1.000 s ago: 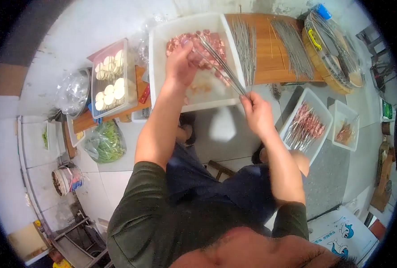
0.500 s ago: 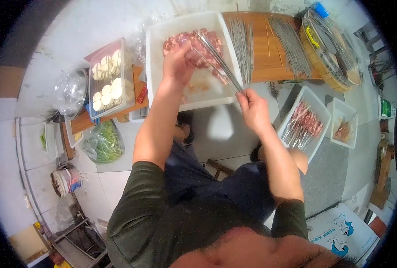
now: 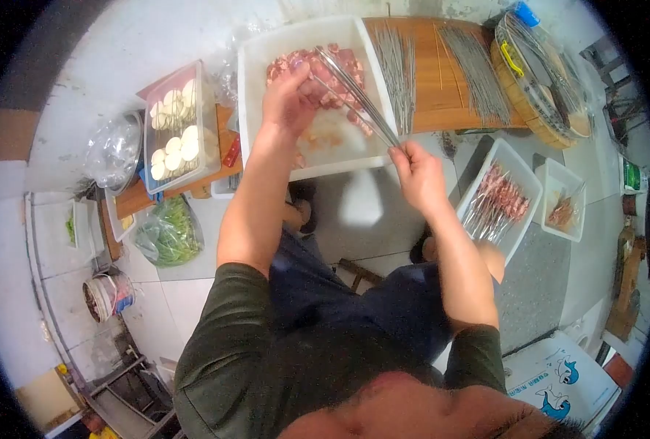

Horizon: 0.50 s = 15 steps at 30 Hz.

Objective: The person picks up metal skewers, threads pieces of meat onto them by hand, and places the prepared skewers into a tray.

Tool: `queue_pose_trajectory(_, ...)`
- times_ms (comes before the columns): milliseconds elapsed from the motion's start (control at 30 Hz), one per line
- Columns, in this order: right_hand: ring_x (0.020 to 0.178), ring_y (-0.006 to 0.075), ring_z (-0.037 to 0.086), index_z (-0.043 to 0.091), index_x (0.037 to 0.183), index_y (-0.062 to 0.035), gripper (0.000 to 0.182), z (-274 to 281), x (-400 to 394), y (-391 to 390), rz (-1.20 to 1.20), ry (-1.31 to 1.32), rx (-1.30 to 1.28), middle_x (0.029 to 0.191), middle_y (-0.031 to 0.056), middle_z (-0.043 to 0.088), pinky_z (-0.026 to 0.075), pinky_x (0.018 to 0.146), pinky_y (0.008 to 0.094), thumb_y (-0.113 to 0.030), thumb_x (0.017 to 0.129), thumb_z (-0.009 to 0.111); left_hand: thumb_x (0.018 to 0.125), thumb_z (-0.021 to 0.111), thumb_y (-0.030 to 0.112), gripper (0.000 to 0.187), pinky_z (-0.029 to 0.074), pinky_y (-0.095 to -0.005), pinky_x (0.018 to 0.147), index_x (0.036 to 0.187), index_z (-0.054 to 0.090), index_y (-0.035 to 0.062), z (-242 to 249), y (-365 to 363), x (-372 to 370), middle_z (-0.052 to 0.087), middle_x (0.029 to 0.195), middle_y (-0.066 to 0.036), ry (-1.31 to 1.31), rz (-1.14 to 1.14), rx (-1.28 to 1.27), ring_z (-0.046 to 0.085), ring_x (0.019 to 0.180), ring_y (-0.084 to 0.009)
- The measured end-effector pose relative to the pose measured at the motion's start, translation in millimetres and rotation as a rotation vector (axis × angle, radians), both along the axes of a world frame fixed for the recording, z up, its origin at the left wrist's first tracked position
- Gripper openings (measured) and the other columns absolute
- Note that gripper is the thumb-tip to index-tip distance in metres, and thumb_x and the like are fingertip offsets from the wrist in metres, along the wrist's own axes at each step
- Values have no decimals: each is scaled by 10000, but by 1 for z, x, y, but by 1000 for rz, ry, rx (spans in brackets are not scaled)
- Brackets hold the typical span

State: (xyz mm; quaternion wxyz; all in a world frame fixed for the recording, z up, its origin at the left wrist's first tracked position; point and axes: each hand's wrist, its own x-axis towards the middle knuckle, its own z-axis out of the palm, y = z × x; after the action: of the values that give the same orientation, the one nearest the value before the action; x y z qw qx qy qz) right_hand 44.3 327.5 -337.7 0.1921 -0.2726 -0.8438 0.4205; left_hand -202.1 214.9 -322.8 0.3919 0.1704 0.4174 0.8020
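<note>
My right hand is closed around the lower ends of several metal skewers, which slant up and left over a white bin. Over the left part of that bin is my left hand, its fingers bent in at the pieces of raw meat. Its fingertips are close to one skewer's tip, and what they hold is too small to make out. Cut meat lies in the upper half of the bin, with reddish liquid on the floor of it.
Bare skewers lie on the wooden board. A round basket stands far right. Below are a tray of meat skewers and a smaller tub. At left are a box of white slices and bagged greens.
My left hand has shifted slightly left. The skewers and my right hand have moved very little.
</note>
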Motion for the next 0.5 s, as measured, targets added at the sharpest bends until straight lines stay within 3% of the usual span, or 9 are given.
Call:
queue_pose_trajectory(233,552,301,520,638,889,-5,232,-5,-2,-2,-30,17,14,653,202,569,458,575,376,-234,930,641,990,514,285,299,532,-473,755,1178,533,54,-3,4,-1,650,984,-116,24,-18,-12,649,888,-281)
queue_pose_trajectory(333,781,459,603,628,913,-37,242,1,-3,-2,-21,-92,-54,782,249,621,483,665,494,-276,939,611,982,529,290,299,532,-471,751,1150,549,44,-9,3,-4,656,946,-127,25,-40,-13,649,861,-290)
queue_pose_trajectory(500,767,455,605,626,907,-35,244,7,-3,-2,-19,-84,-43,767,243,621,486,656,489,-278,937,617,967,562,296,316,534,-454,750,1145,553,34,-8,4,-4,661,938,-133,74,-27,2,647,844,-290)
